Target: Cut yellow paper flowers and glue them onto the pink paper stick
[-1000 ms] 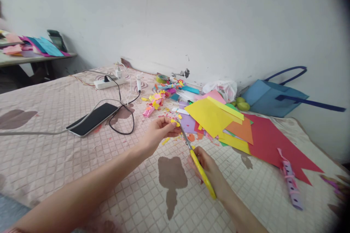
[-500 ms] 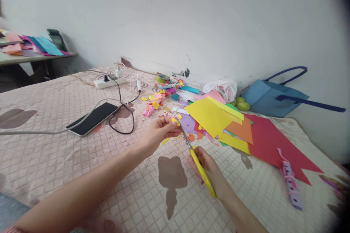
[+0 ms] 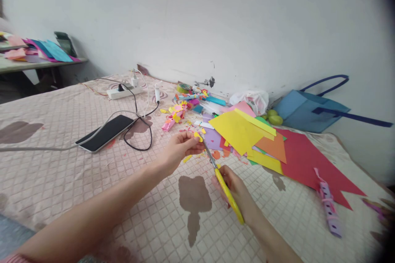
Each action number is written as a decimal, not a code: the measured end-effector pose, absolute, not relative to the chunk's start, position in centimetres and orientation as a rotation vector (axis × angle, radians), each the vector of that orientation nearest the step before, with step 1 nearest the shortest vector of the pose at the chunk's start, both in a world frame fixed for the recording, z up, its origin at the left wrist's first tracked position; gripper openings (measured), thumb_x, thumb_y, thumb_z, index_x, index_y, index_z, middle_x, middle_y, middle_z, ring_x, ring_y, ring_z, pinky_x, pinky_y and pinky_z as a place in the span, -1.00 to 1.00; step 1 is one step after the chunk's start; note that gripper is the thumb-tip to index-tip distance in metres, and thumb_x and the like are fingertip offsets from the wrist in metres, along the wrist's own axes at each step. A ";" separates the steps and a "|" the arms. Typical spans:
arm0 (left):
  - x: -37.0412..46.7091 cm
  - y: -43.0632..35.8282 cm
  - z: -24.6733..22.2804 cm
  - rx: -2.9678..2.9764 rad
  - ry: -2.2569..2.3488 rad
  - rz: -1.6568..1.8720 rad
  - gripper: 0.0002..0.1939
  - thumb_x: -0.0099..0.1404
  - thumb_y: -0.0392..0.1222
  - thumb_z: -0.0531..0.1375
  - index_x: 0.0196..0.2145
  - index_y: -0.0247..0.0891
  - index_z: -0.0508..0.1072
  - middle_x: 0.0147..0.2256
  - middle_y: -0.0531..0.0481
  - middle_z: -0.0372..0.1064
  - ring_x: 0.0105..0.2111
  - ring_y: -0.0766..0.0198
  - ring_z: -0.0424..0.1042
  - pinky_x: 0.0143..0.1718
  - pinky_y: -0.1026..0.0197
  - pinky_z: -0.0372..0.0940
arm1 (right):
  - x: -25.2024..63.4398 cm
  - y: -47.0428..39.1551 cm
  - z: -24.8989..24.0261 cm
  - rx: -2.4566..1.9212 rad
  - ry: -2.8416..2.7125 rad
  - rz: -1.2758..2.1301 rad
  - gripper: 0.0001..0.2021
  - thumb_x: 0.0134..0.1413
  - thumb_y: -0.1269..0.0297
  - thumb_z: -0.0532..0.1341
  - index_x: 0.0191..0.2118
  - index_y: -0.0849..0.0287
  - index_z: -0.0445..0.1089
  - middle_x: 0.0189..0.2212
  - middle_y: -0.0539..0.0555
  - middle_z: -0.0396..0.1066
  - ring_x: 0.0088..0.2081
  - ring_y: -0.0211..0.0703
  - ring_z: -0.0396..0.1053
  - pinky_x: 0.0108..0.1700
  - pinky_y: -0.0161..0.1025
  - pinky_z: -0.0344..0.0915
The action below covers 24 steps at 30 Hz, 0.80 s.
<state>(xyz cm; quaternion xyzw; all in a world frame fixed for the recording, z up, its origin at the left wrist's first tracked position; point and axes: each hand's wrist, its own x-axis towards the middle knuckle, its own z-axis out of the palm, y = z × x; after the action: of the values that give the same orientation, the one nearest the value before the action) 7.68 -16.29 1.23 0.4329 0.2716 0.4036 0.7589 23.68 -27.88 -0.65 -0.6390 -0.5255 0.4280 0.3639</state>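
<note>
Between its thumb and fingers, my left hand (image 3: 184, 148) pinches a small yellow paper piece (image 3: 198, 136). My right hand (image 3: 233, 187) grips scissors (image 3: 227, 191) with yellow handles. Their metal blades point up and left, with the tips at the yellow piece; whether the blades are closed on it I cannot tell. Behind the hands lie small coloured paper scraps (image 3: 216, 155) and a purple sheet (image 3: 212, 137). A stack topped by a yellow sheet (image 3: 237, 129) spreads to the right of the blades.
A phone (image 3: 106, 133) lies left under a grey cable, near a power strip (image 3: 125, 92). Pink and yellow paper flowers (image 3: 175, 115) sit behind my left hand. On the right are a red sheet (image 3: 308, 164), a purple paper roll (image 3: 331, 211) and a blue bag (image 3: 308, 109) by the wall.
The whole view has shifted very slightly. Both hands, the yellow piece and the scissors keep nearly the same positions.
</note>
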 end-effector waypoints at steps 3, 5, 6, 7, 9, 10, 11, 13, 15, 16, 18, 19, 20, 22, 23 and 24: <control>7.7 -16.3 1.3 0.939 0.596 0.881 -0.80 0.14 -0.19 0.28 -0.40 -0.34 0.34 -0.40 -0.08 0.50 -0.40 0.32 0.49 -0.23 0.23 0.37 | 23.7 -27.9 -0.9 -1.655 -1.352 1.094 -0.77 0.01 0.16 0.19 -0.42 0.10 0.10 -0.63 -0.19 0.04 -0.67 -0.40 -0.05 -0.66 -0.40 -0.02; 7.7 -16.3 1.3 0.937 0.600 0.883 -0.80 0.13 -0.19 0.28 -0.40 -0.34 0.34 -0.41 -0.08 0.50 -0.40 0.32 0.49 -0.24 0.23 0.37 | 23.8 -27.9 -1.0 -1.661 -1.351 1.083 -0.77 0.00 0.16 0.20 -0.42 0.10 0.11 -0.62 -0.19 0.05 -0.67 -0.40 -0.04 -0.66 -0.40 -0.01; 7.7 -16.3 1.3 0.936 0.600 0.883 -0.80 0.13 -0.19 0.29 -0.40 -0.34 0.35 -0.41 -0.08 0.50 -0.40 0.32 0.49 -0.24 0.23 0.37 | 23.8 -27.9 -1.1 -1.661 -1.352 1.082 -0.77 0.00 0.16 0.20 -0.42 0.10 0.10 -0.62 -0.19 0.05 -0.67 -0.41 -0.05 -0.66 -0.40 -0.01; 7.7 -16.3 1.2 0.937 0.598 0.882 -0.80 0.13 -0.19 0.29 -0.40 -0.34 0.35 -0.41 -0.08 0.50 -0.41 0.32 0.49 -0.24 0.23 0.37 | 23.9 -27.9 -1.1 -1.661 -1.354 1.082 -0.77 0.00 0.17 0.20 -0.42 0.10 0.10 -0.62 -0.19 0.05 -0.67 -0.41 -0.05 -0.66 -0.40 -0.01; 7.7 -16.2 1.2 0.941 0.594 0.878 -0.80 0.13 -0.20 0.29 -0.41 -0.35 0.35 -0.42 -0.08 0.50 -0.41 0.32 0.49 -0.24 0.23 0.38 | 23.9 -27.9 -1.1 -1.670 -1.359 1.078 -0.78 0.00 0.18 0.19 -0.43 0.10 0.11 -0.62 -0.19 0.04 -0.67 -0.42 -0.05 -0.66 -0.41 0.00; 7.7 -16.2 1.2 0.946 0.591 0.873 -0.80 0.13 -0.19 0.29 -0.41 -0.35 0.35 -0.42 -0.08 0.50 -0.41 0.32 0.49 -0.24 0.23 0.38 | 23.9 -27.9 -1.1 -1.681 -1.361 1.072 -0.79 0.01 0.19 0.19 -0.43 0.10 0.11 -0.61 -0.19 0.04 -0.67 -0.42 -0.05 -0.66 -0.41 0.00; 7.6 -16.1 1.2 0.954 0.589 0.867 -0.80 0.12 -0.19 0.29 -0.41 -0.35 0.35 -0.42 -0.08 0.50 -0.41 0.32 0.49 -0.24 0.23 0.38 | 23.9 -27.9 -1.1 -1.692 -1.364 1.069 -0.79 0.01 0.19 0.19 -0.42 0.10 0.12 -0.61 -0.19 0.05 -0.67 -0.42 -0.04 -0.66 -0.42 0.00; 7.5 -16.0 1.2 0.970 0.588 0.851 -0.79 0.12 -0.18 0.29 -0.41 -0.35 0.35 -0.41 -0.09 0.50 -0.40 0.32 0.50 -0.23 0.22 0.38 | 24.0 -27.9 -1.0 -1.705 -1.369 1.065 -0.80 0.00 0.20 0.19 -0.42 0.10 0.12 -0.61 -0.19 0.05 -0.66 -0.41 -0.02 -0.67 -0.42 0.00; 7.4 -15.9 1.2 0.981 0.582 0.833 -0.78 0.13 -0.16 0.29 -0.40 -0.35 0.35 -0.40 -0.09 0.50 -0.39 0.31 0.50 -0.22 0.22 0.38 | 24.0 -27.9 -1.0 -1.703 -1.378 1.061 -0.79 0.00 0.19 0.20 -0.42 0.10 0.12 -0.60 -0.18 0.06 -0.65 -0.41 -0.01 -0.67 -0.42 0.01; 7.4 -15.8 1.3 0.984 0.576 0.827 -0.77 0.12 -0.16 0.29 -0.40 -0.35 0.35 -0.40 -0.09 0.50 -0.38 0.30 0.50 -0.22 0.21 0.38 | 24.0 -27.9 -0.9 -1.703 -1.383 1.054 -0.78 -0.01 0.18 0.20 -0.43 0.10 0.11 -0.59 -0.18 0.07 -0.65 -0.41 -0.01 -0.67 -0.43 0.01; 7.3 -15.6 1.3 0.989 0.564 0.812 -0.77 0.12 -0.15 0.30 -0.40 -0.35 0.34 -0.40 -0.09 0.50 -0.38 0.30 0.51 -0.22 0.21 0.38 | 24.1 -27.9 -0.9 -1.708 -1.392 1.034 -0.76 -0.03 0.16 0.22 -0.43 0.11 0.11 -0.59 -0.17 0.08 -0.64 -0.40 -0.01 -0.68 -0.43 0.01; 7.2 -15.5 1.4 0.993 0.562 0.804 -0.76 0.11 -0.16 0.30 -0.41 -0.35 0.34 -0.41 -0.09 0.50 -0.38 0.29 0.51 -0.22 0.21 0.38 | 24.1 -27.9 -0.8 -1.708 -1.396 1.026 -0.75 -0.03 0.15 0.22 -0.44 0.11 0.11 -0.58 -0.17 0.09 -0.64 -0.40 -0.01 -0.68 -0.43 0.01; 7.1 -15.4 1.4 0.997 0.563 0.796 -0.76 0.11 -0.16 0.30 -0.41 -0.35 0.33 -0.41 -0.09 0.51 -0.38 0.28 0.52 -0.22 0.21 0.38 | 24.2 -27.9 -0.8 -1.705 -1.400 1.023 -0.74 -0.03 0.14 0.22 -0.44 0.11 0.11 -0.58 -0.16 0.09 -0.64 -0.40 -0.02 -0.68 -0.43 0.01; 7.0 -15.2 1.5 1.014 0.565 0.775 -0.76 0.12 -0.17 0.30 -0.42 -0.35 0.32 -0.40 -0.12 0.51 -0.37 0.27 0.52 -0.23 0.21 0.38 | 24.2 -27.9 -0.7 -1.691 -1.405 1.040 -0.74 -0.03 0.14 0.22 -0.43 0.11 0.10 -0.57 -0.16 0.08 -0.64 -0.41 -0.04 -0.69 -0.43 0.00; 7.0 -15.2 1.5 1.024 0.565 0.766 -0.77 0.13 -0.17 0.29 -0.42 -0.35 0.32 -0.40 -0.13 0.51 -0.37 0.26 0.52 -0.22 0.21 0.38 | 24.2 -27.9 -0.6 -1.678 -1.403 1.064 -0.74 -0.03 0.13 0.22 -0.43 0.11 0.10 -0.58 -0.16 0.08 -0.65 -0.42 -0.05 -0.69 -0.43 -0.01; 6.9 -15.1 1.5 1.035 0.563 0.759 -0.77 0.13 -0.18 0.29 -0.42 -0.35 0.32 -0.39 -0.14 0.51 -0.37 0.26 0.52 -0.22 0.20 0.38 | 24.2 -27.9 -0.6 -1.663 -1.395 1.097 -0.73 -0.03 0.12 0.22 -0.43 0.11 0.10 -0.60 -0.17 0.07 -0.66 -0.42 -0.07 -0.69 -0.43 -0.02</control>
<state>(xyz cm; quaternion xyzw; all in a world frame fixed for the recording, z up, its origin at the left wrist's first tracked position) 6.92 -15.09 1.53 0.4760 0.2590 0.3494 0.7644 24.25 -27.87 -0.55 -0.6411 -0.5379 0.4230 0.3473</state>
